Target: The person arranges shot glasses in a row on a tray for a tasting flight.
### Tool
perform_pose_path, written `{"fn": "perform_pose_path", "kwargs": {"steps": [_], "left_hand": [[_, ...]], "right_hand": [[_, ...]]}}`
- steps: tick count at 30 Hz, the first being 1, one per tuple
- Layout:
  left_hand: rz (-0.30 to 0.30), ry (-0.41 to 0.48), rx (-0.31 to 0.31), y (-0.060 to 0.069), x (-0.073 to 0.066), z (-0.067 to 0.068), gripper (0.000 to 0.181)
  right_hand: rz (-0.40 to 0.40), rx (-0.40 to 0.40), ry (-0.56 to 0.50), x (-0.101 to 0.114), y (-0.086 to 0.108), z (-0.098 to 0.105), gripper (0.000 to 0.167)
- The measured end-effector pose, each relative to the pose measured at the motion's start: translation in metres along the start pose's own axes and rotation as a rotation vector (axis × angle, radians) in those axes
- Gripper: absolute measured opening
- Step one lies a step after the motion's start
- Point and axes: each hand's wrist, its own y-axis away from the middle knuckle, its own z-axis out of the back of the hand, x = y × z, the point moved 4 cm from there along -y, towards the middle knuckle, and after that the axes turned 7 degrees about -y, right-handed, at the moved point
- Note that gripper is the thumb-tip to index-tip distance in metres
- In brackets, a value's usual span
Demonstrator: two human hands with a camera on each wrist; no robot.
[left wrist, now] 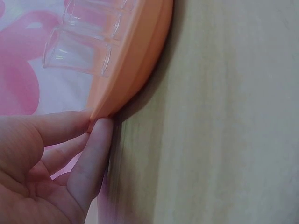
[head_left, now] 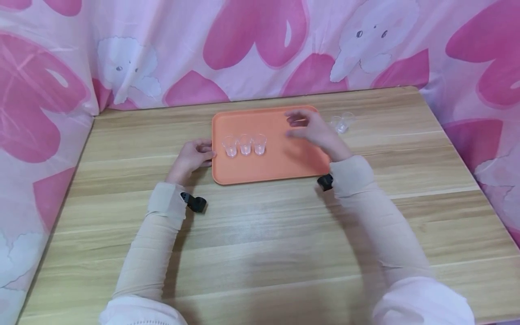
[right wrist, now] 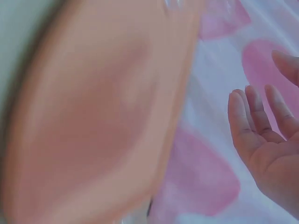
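Note:
An orange tray (head_left: pixel 280 163) lies on the table, carrying three small clear plastic cups (head_left: pixel 245 145) upright in a row on its left half. My left hand (head_left: pixel 190 158) pinches the tray's left rim between thumb and fingers; the left wrist view shows those fingers (left wrist: pixel 96 154) at the edge, close to the nearest cup (left wrist: pixel 77 51). Above the tray's right half hovers my right hand (head_left: pixel 314 133), fingers loosely spread with nothing held. In the right wrist view this hand (right wrist: pixel 275 144) shows the same gap between thumb and fingers, while the tray is blurred.
Beyond the tray's right edge, more clear cups (head_left: pixel 342 123) stand close together on the wooden table (head_left: pixel 252 253), near my right wrist. A pink patterned curtain (head_left: pixel 260 45) hangs behind the table and along both sides.

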Motion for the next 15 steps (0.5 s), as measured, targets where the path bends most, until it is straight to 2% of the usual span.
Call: {"fn": "perform_pose_path", "kwargs": {"steps": [3, 8, 11, 12, 15], "left_hand": [[0.002, -0.001, -0.002, 0.000, 0.001, 0.000, 0.047], [-0.012, 0.004, 0.001, -0.001, 0.001, -0.002, 0.046], [-0.020, 0.001, -0.001, -0.001, 0.002, -0.002, 0.046], [-0.023, 0.001, -0.001, -0.001, 0.002, -0.002, 0.045], [-0.025, 0.002, 0.000, -0.001, 0.003, -0.002, 0.045]], "right_hand": [[-0.018, -0.075, -0.022, 0.003, 0.007, 0.027, 0.050], [0.005, -0.218, -0.069, 0.004, 0.020, 0.071, 0.041], [0.022, -0.285, -0.068, -0.001, 0.026, 0.094, 0.035], [0.027, -0.308, -0.114, -0.004, 0.028, 0.101, 0.034], [0.021, -0.354, -0.098, -0.013, 0.031, 0.118, 0.034]]}}
